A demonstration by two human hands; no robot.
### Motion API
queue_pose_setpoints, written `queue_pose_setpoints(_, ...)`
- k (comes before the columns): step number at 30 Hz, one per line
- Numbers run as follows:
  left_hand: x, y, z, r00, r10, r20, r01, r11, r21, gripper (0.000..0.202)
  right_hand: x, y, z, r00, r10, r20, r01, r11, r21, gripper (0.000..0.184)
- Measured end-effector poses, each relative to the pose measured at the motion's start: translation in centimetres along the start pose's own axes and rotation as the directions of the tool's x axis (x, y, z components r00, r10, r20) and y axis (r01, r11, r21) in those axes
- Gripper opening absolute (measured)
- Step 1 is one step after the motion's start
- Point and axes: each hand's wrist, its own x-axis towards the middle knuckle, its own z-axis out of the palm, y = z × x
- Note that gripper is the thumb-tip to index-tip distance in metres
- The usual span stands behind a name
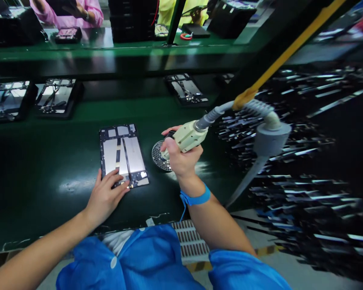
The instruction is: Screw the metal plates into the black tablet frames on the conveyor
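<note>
On the green bench (48, 161), my right hand (181, 161) grips the driver (192, 135). My left hand (104, 197), spread loosely, touches the tablet (136, 155); I'd press lightly.

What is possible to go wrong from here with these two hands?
The left hand lies on the flat black-and-silver open device, so pressure might disturb its exposed parts. The right hand holds a cream-coloured tool at the round perforated metal disc; a bump might shift the disc. The tool's ribbed grey cable hangs from a yellow strap and might restrict reach.
</note>
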Motion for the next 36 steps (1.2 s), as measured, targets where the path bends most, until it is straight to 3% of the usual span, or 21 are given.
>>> queue_pose_setpoints(5, 2.6, -1.6, 0.7, 1.000, 0.012, 0.002, -0.012, 1.000, -0.001, 0.014, -0.4, 0.7, -0.2, 0.999, 0.037, -0.023, -0.036, 0.999, 0.007, 0.024)
queue_pose_setpoints(11, 2.4, -1.2, 0.4, 1.000, 0.013, 0.027, -0.013, 1.000, -0.013, 0.017, -1.5, 0.6, -0.1, 0.998, 0.059, 0.030, -0.060, 0.998, 0.025, 0.026)
queue_pose_setpoints(23, 2.8, -2.3, 0.7, 1.000, -0.008, 0.017, 0.010, 0.992, -0.124, 0.019, -1.4, 0.4, 0.2, 0.997, 0.080, 0.022, -0.081, 0.995, 0.062, 0.028)
queue_pose_setpoints(29, 3.7, -2.3, 1.3, 0.999, -0.023, 0.025, 0.026, 0.993, -0.118, 0.018, -1.2, -1.9, 0.9, 0.999, 0.018, -0.041, -0.015, 0.997, 0.069, 0.028)
queue_pose_setpoints(32, 3.8, -2.2, 1.4, 0.999, -0.024, 0.034, 0.028, 0.993, -0.113, 0.018, -2.1, -2.8, 2.3, 0.997, 0.015, 0.071, -0.026, 0.986, 0.167, 0.029)
queue_pose_setpoints(36, 3.9, -2.1, 1.3, 0.999, -0.027, 0.034, 0.031, 0.992, -0.118, 0.020, -3.9, -2.3, 4.2, 0.971, 0.051, 0.232, -0.103, 0.970, 0.219, 0.031)
